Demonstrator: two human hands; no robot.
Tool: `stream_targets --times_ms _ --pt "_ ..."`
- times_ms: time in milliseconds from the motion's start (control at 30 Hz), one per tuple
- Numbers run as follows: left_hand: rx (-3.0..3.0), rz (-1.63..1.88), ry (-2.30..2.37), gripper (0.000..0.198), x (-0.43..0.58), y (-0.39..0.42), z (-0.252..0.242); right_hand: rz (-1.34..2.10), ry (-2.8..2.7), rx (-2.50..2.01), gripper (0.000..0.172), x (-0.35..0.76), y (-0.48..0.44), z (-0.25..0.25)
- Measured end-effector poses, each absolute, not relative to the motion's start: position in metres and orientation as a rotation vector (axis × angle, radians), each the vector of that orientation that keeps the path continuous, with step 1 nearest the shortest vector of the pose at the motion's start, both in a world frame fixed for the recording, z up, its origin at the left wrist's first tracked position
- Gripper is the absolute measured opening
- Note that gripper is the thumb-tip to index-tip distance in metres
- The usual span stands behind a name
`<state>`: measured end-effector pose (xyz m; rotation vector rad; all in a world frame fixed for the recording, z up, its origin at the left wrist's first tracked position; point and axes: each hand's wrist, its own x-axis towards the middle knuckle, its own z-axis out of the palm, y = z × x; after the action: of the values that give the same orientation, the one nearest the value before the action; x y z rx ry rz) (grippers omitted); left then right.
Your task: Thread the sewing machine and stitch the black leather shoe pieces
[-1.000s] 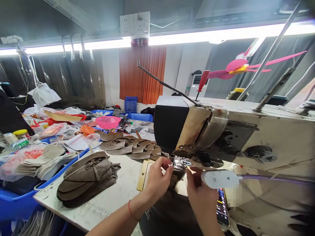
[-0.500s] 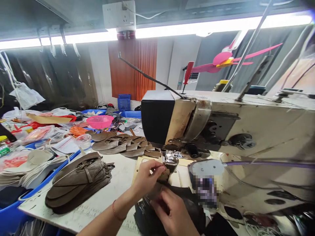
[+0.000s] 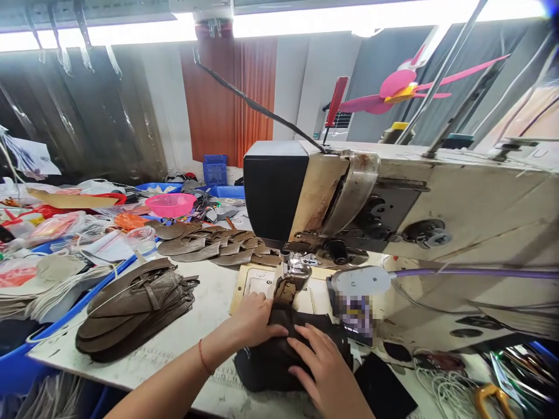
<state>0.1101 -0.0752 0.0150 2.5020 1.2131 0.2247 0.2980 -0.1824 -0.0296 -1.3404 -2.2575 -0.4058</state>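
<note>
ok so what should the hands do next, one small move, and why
Probably ease the black material slightly forward, toward the metal foot: its far edge already lies close to the foot, and the left hand and right hand are both on it, seemingly able to guide it.

2 hands (image 3: 251,320) (image 3: 322,364) — blk pcs (image 3: 271,368), no. unclear — 1 sewing mach. (image 3: 471,209), 1 screwdrvr (image 3: 337,102), 1 pink basin (image 3: 170,205), 1 fan (image 3: 395,86)
</note>
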Motion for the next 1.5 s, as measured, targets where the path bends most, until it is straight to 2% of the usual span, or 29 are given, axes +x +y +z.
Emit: stream_targets --times_ms 67,133,300,400,467,567,733,900,1000,1133,1200,1267,1367,1500 --pt "2.428 0.251 1.260 0.059 0.109 -0.080 0.009 -0.455 -2.227 -1.271 0.027 0.296 -0.185 -0.029" --pt "2.411 0.286 1.282 0.063 0.107 -0.080 0.008 -0.471 -2.191 -1.225 0.024 0.296 -0.187 -0.028" --pt "2.486 0.353 1.152 0.055 0.105 -0.085 0.012 -0.421 -2.092 -1.141 0.018 0.298 -0.189 -0.031" --pt "2.523 0.430 1.033 0.071 0.106 -0.095 0.013 -0.466 -2.001 -1.130 0.014 0.299 -0.191 -0.032" --pt "2.527 0.423 0.969 0.074 0.107 -0.101 0.014 -0.480 -1.961 -1.141 0.013 0.300 -0.192 -0.034" --pt "2.535 0.427 0.914 0.059 0.112 -0.106 0.017 -0.492 -1.954 -1.146 0.013 0.301 -0.194 -0.036" --pt "2.502 0.449 0.836 0.014 0.126 -0.110 0.022 -0.657 -1.903 -1.152 0.016 0.300 -0.197 -0.041" --pt "2.276 0.559 1.076 0.006 0.127 -0.111 0.015 -0.732 -1.933 -1.204 0.016 0.288 -0.192 -0.045" --pt "2.028 0.782 1.160 0.013 0.109 -0.111 0.013 -0.712 -1.980 -1.299 0.025 0.288 -0.189 -0.050" --pt "1.475 1.398 1.239 0.027 0.073 -0.118 0.019 -0.711 -2.024 -1.419 0.023 0.290 -0.194 -0.050" --pt "1.231 1.650 1.306 0.032 0.063 -0.130 0.019 -0.581 -1.964 -1.380 0.021 0.282 -0.199 -0.042" --pt "1.116 1.703 1.329 0.039 0.064 -0.150 0.012 -0.249 -1.789 -1.300 0.019 0.264 -0.203 -0.029" --pt "1.104 1.517 1.248 0.048 0.082 -0.185 -0.007 0.375 -1.393 -1.244 0.027 0.232 -0.208 -0.006" --pt "1.043 1.313 1.122 0.053 0.103 -0.208 -0.016 0.752 -1.096 -1.224 0.030 0.220 -0.209 0.013"
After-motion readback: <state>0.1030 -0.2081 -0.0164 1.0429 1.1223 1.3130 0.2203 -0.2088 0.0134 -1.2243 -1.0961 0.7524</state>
